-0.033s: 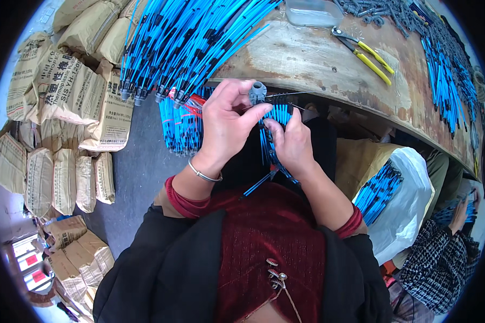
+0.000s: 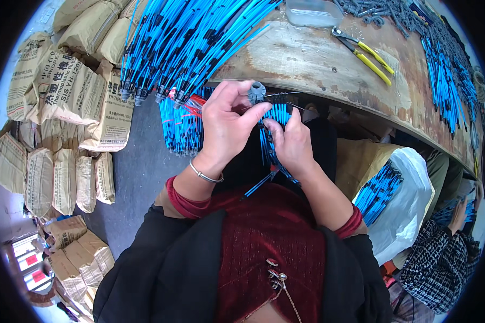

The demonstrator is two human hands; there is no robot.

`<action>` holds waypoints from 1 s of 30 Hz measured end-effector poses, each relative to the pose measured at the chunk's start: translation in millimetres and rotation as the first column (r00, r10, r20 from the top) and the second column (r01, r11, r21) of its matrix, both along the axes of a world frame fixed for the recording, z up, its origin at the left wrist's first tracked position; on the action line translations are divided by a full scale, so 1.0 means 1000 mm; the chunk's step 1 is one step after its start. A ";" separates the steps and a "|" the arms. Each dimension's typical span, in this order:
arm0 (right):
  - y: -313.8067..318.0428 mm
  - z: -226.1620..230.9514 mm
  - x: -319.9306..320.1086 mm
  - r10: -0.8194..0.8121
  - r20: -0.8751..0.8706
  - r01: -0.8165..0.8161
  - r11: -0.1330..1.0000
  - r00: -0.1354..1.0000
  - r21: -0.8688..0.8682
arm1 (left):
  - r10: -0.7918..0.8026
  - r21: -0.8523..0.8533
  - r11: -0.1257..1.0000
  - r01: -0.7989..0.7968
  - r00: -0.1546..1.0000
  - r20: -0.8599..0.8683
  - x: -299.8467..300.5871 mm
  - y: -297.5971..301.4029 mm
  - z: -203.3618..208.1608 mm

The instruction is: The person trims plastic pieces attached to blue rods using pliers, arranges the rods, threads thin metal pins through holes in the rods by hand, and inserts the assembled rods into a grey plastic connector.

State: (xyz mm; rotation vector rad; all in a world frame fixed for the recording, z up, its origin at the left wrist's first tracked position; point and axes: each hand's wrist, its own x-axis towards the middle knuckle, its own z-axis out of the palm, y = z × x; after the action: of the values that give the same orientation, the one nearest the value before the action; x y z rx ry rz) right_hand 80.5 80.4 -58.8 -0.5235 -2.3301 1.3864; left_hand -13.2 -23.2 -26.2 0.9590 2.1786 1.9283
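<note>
Near the table's front edge, my left hand (image 2: pixel 226 121) is closed around a grey plastic fitting (image 2: pixel 257 90) with a round hole in its top. My right hand (image 2: pixel 295 144) pinches a row of thin blue tubes (image 2: pixel 278 112) with black bands, right beside the fitting. Thin dark rods stick out to the right above that hand. More blue tube ends (image 2: pixel 258 185) hang below my hands, over my lap. Whether the tubes join the fitting is hidden by my fingers.
On the wooden table (image 2: pixel 302 59) lie a large blue tube bundle (image 2: pixel 194 43), yellow-handled pliers (image 2: pixel 367 56), a clear plastic box (image 2: pixel 313 13) and grey fittings (image 2: pixel 377 9). Paper sacks (image 2: pixel 64 86) stand left. An open sack (image 2: pixel 409 215) holds tubes; another person's hand (image 2: pixel 459 215) is at right.
</note>
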 end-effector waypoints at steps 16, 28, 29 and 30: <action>0.018 -0.001 0.002 0.192 -0.052 -0.196 0.976 0.980 -0.090 | -0.323 0.175 0.945 0.275 0.855 0.405 -0.014 -0.016 0.013; 0.033 0.008 -0.004 0.385 0.066 -0.388 0.921 0.920 0.028 | -0.448 0.118 0.894 0.432 0.862 0.236 -0.030 -0.022 0.010; 0.035 0.005 -0.004 0.428 0.031 -0.429 0.904 0.903 -0.002 | -0.456 0.115 0.890 0.441 0.859 0.233 -0.032 -0.023 0.011; 0.038 0.002 -0.004 0.469 -0.005 -0.469 0.883 0.883 -0.031 | -0.456 0.114 0.890 0.442 0.859 0.233 -0.034 -0.023 0.011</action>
State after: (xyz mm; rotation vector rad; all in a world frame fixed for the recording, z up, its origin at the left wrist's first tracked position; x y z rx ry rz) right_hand 76.6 118.1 -57.1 0.0491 -2.5467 1.6247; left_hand -46.8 -46.5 -15.6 1.0467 1.5911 1.7736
